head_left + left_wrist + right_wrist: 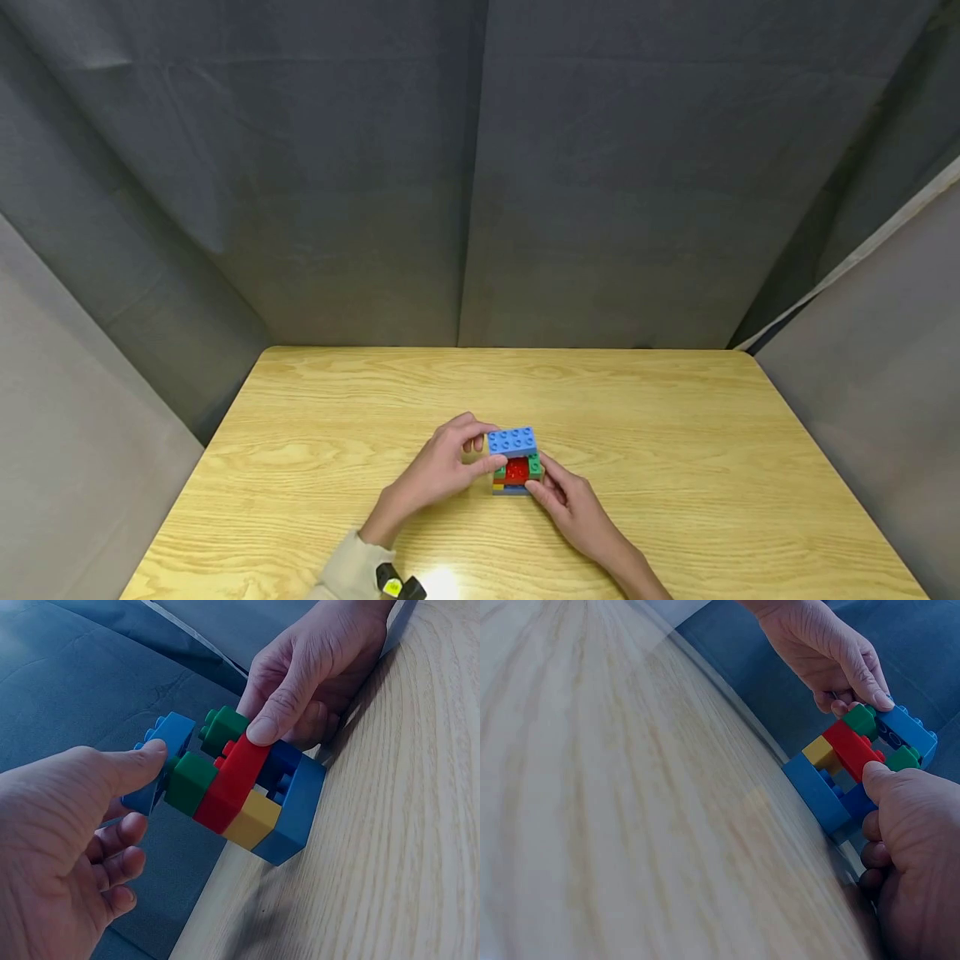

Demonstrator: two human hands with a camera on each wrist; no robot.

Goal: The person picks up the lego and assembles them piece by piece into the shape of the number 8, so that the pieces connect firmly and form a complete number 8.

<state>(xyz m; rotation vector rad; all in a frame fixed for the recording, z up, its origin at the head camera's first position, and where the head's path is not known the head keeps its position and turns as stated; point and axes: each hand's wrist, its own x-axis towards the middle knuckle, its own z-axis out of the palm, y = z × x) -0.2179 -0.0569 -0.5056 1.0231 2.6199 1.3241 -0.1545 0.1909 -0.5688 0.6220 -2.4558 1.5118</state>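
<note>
My left hand (438, 471) pinches a light blue eight-stud brick (512, 442) between thumb and fingers. That brick sits at the top of a small stack of toy building bricks, tilted over two green bricks (192, 784); part of its underside shows in the right wrist view. Below the green ones lies a red brick (234, 780), then a yellow brick (253, 820) and a dark blue brick (282, 760) on a blue base brick (295, 817). From the right side my right hand (573, 508) grips the stack, its thumb against the red brick.
The stack stands on a wooden table (337, 400) near its front middle. Grey curtains (337, 167) hang behind the table, and pale panels (862, 375) flank it. A dark band with a yellow mark (392, 587) is at the left sleeve.
</note>
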